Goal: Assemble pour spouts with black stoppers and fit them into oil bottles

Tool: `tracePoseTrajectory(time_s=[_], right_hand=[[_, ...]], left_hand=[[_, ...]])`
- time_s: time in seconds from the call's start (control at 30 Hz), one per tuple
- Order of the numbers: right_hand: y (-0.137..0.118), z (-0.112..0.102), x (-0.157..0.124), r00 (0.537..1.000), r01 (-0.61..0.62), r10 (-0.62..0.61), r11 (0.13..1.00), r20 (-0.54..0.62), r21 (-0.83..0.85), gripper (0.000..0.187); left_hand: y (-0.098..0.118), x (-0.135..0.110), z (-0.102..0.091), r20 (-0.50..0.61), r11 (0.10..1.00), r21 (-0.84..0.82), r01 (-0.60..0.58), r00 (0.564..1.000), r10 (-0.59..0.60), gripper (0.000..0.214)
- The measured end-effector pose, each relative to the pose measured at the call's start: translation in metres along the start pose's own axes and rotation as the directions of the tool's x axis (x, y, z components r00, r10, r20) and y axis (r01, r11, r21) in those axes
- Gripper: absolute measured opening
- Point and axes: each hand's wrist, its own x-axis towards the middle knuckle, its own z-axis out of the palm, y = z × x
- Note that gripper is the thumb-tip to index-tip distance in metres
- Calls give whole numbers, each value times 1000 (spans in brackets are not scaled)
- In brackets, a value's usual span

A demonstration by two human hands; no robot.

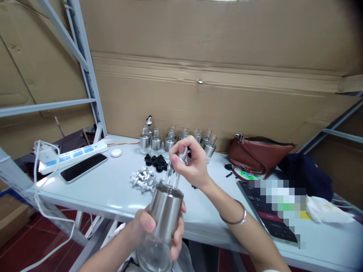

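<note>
My left hand [147,222] is wrapped around a glass bottle with a brushed-metal sleeve [166,206], tilted in front of the table's edge. At the bottle's clear neck, my right hand [195,162] pinches a silvery pour spout [183,155]. Its lower end is at the mouth, but I cannot tell how far it sits inside. Behind the hands lie a pile of silver-grey spout pieces [144,179] and a heap of black caps [155,161]. Several similar bottles [156,143] stand in rows against the cardboard, partly hidden by my right hand.
A white power strip [73,155], a phone [84,167] and a round white case [116,153] lie at left. At right are a brown bag [255,155], a tablet [266,211] and a crumpled white tissue [326,210]. Cardboard [215,102] walls the back.
</note>
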Motion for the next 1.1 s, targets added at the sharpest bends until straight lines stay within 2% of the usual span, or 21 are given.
tracePoseTrajectory(time_s=[0.07, 0.13, 0.23, 0.33, 0.4, 0.47, 0.6, 0.7, 0.77, 0.83, 0.93, 1.1], right_hand=[[-1, 0, 2, 989, -142, 135, 984, 64, 108, 21], [-3, -2, 5, 949, -299, 271, 935, 161, 188, 22], [-5, -3, 10, 867, -485, 416, 833, 275, 267, 25], [-1, 0, 11, 785, -617, 534, 714, 313, 331, 31], [3, 1, 10, 713, -701, 614, 616, 339, 359, 31], [8, 0, 11, 673, -738, 654, 561, 347, 375, 33], [11, -11, 15, 671, -738, 636, 620, 381, 266, 47], [8, -17, 17, 600, -782, 651, 600, 465, 168, 58], [4, -18, 17, 571, -802, 650, 573, 502, 171, 58], [2, -16, 17, 574, -804, 646, 561, 504, 197, 58], [0, -11, 16, 619, -780, 664, 579, 418, 235, 60], [-2, -1, 17, 701, -713, 650, 643, 292, 279, 62]], left_hand=[[-2, -1, -2, 9, 1000, -2, 14, 1000, -14, 66], [-4, -1, -4, 43, 999, -20, 30, 999, -29, 65], [-6, 0, -4, 68, 999, -40, 35, 997, -33, 63], [-4, 1, -4, 43, 999, -42, 25, 999, -24, 62], [-1, 0, -4, -5, 1000, 5, 16, 1000, -16, 61], [3, -1, -4, -71, 997, 75, -4, 997, 10, 61], [13, -4, 0, -204, 985, 155, -81, 973, 112, 58], [19, -6, 5, -308, 966, 247, -72, 939, 149, 57], [22, -6, 8, -343, 951, 303, -60, 924, 167, 57], [25, -6, 11, -351, 934, 351, -59, 917, 189, 56], [29, -5, 13, -395, 883, 468, -34, 886, 243, 54], [41, -3, 14, -503, 694, 716, 78, 747, 434, 62]])
